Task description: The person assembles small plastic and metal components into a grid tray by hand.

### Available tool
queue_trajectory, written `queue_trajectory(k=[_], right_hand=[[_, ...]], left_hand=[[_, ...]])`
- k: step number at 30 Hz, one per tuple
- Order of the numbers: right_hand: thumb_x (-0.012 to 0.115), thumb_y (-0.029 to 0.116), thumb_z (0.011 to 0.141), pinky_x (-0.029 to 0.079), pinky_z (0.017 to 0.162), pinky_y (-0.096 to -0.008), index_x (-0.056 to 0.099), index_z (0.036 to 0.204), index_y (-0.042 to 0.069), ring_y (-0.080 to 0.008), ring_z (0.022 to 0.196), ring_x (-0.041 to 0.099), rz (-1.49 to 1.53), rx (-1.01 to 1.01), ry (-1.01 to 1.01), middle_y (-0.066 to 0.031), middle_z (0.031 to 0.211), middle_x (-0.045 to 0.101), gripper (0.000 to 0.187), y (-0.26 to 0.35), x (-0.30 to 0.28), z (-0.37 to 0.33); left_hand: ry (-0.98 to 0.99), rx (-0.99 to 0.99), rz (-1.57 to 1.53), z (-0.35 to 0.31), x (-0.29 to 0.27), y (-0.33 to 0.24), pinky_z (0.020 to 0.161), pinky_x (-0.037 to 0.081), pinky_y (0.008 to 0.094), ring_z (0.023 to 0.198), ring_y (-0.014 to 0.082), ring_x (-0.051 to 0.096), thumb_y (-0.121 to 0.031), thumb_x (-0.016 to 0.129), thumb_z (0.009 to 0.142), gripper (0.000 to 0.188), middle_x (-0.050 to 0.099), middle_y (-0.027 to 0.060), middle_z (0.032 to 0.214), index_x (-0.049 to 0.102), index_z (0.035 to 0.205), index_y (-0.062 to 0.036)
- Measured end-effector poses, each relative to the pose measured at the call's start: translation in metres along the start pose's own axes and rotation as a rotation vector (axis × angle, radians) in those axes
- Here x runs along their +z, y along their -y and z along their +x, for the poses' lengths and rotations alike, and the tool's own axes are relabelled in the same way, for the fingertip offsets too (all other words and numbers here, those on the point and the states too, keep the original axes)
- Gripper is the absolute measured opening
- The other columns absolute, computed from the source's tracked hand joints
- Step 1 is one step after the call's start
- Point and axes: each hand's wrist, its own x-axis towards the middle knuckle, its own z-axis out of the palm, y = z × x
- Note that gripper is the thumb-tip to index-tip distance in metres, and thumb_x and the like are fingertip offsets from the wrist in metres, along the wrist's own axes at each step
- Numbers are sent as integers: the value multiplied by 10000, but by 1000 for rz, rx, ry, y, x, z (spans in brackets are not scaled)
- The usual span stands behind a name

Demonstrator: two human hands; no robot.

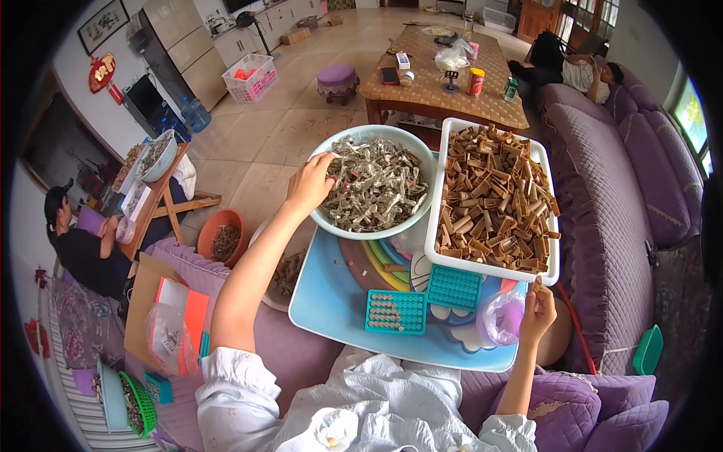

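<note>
My left hand (310, 183) is over the left rim of a pale blue bowl (320, 216), its fingers apart and touching the edge of a heap of silvery, crumpled foil-like strips (376, 184). Just below the near right corner of a white tray (489, 269), my right hand (538, 313) is closed, with a small brown piece showing at its fingertips. Short brown split tubes (493, 200) fill that tray. Two teal pegboard-like grids (395, 312) lie on the blue patterned board before me; the left one holds several small beige round pieces.
A clear bag with a purple inside (500, 318) lies at the board's right. An orange basin (222, 235) stands left, near an open carton (154, 309). A wooden coffee table (482, 83) stands ahead. One person sits at left; another lies on the purple sofa (595, 181).
</note>
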Motion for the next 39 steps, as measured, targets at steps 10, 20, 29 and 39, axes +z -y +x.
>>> queue_trajectory(k=[10, 20, 29, 39], right_hand=[[495, -30, 789, 401, 600, -170, 504, 815, -51, -62, 665, 486, 59, -54, -165, -60, 827, 553, 35, 5, 4, -13], [499, -23, 791, 382, 562, -151, 492, 831, -27, -37, 629, 467, 75, 21, -180, -35, 794, 533, 41, 3, -9, -16], [495, -15, 804, 444, 614, -181, 366, 1189, 93, -91, 710, 516, 727, 365, -90, -17, 862, 486, 420, 54, 18, -3], [412, 59, 865, 187, 387, -160, 456, 898, 70, -20, 436, 248, 813, 502, 277, 32, 645, 385, 56, 77, 64, 3]], left_hand=[[383, 132, -13, -27, 27, -40, 687, 461, 365, 803, 258, 570, -270, 611, 691, 277, 595, 88, 849, 557, 897, -93], [58, -33, -276, -25, 29, -29, 624, 497, 309, 679, 222, 616, -98, 554, 753, 153, 619, 117, 810, 574, 899, -56], [59, -230, -1155, -2, -21, -28, 660, 440, 193, 718, 76, 552, -73, 581, 779, 145, 588, 22, 770, 551, 901, 0], [45, -155, -1285, 17, -47, -47, 714, 440, 216, 782, 95, 554, -117, 580, 788, 176, 580, 29, 845, 526, 935, -36]])
